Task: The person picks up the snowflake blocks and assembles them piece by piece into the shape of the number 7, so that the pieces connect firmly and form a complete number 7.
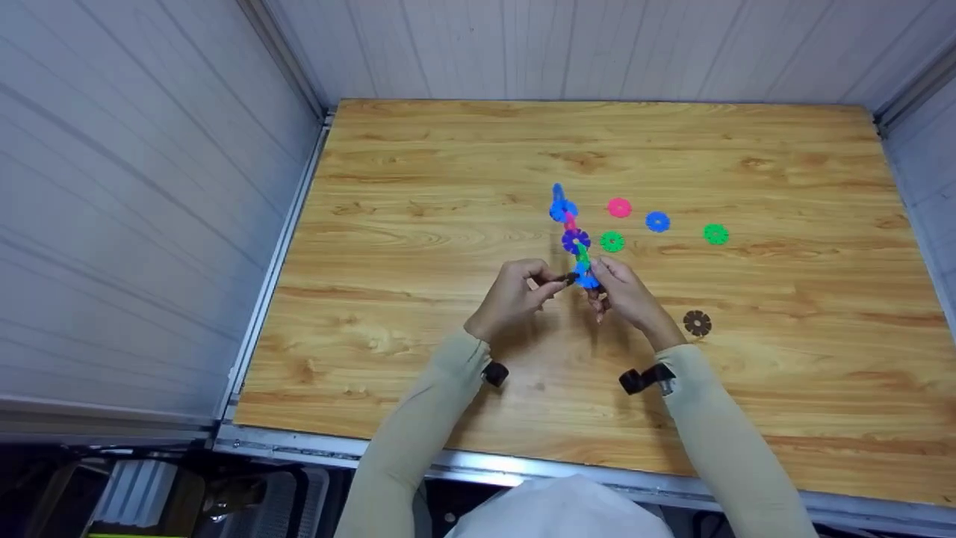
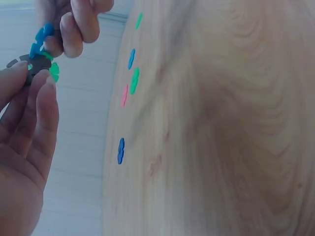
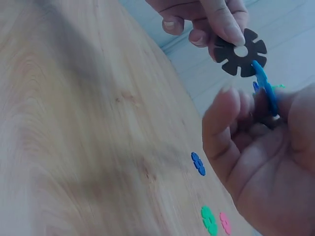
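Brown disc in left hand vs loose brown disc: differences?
Support: the held brown disc is pinched by the left hand; the loose brown disc lies flat on the tabletop.
Contact: the held disc meets a blue disc; the loose disc touches none.
Head view: the held disc looks nearly edge-on; the loose disc shows its round face.
Shared: brown, notched rim, central hole.
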`<state>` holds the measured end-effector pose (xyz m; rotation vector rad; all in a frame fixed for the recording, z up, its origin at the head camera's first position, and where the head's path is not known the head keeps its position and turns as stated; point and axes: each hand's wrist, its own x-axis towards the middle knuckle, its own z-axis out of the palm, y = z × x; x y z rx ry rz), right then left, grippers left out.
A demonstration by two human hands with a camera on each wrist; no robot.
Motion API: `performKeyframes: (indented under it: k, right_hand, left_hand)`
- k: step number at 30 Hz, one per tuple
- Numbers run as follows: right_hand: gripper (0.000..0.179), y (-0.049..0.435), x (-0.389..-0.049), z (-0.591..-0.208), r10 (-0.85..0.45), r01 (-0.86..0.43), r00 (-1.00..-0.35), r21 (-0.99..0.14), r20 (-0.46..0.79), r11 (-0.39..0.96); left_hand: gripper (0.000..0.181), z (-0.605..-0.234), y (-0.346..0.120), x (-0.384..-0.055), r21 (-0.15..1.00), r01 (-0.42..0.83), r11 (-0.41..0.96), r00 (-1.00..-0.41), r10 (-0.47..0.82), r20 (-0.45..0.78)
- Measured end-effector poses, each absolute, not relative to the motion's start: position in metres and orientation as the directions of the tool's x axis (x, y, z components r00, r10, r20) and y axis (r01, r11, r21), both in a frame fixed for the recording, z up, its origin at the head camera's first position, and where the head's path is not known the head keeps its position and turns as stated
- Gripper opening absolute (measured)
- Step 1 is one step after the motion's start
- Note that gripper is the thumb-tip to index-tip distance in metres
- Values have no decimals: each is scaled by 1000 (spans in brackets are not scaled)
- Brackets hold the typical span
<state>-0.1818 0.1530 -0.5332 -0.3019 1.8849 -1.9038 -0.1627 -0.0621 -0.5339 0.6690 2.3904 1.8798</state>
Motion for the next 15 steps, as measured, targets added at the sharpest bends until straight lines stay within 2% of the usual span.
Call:
performKeyframes:
  k: [4,7,10,15]
  right_hand:
    - [33,147,-180,-534,-325,79,-940,-992,-108,103]
    - [33,144,-180,-533,-260,44,-962,-985,-88,169]
    - [34,142,-181,-531,-241,42,-966,-977,-92,207]
    - [32,143,-182,-529,-250,46,-962,-966,-111,255]
  left_hand:
    - [15,-536,-53,-158,860,429,277,-882,334,332]
    - [15,-536,-46,-156,787,509,349,-855,311,415]
    - [13,-536,-41,-155,747,552,371,-833,285,474]
    - [14,-536,-37,-154,734,562,381,-827,248,505]
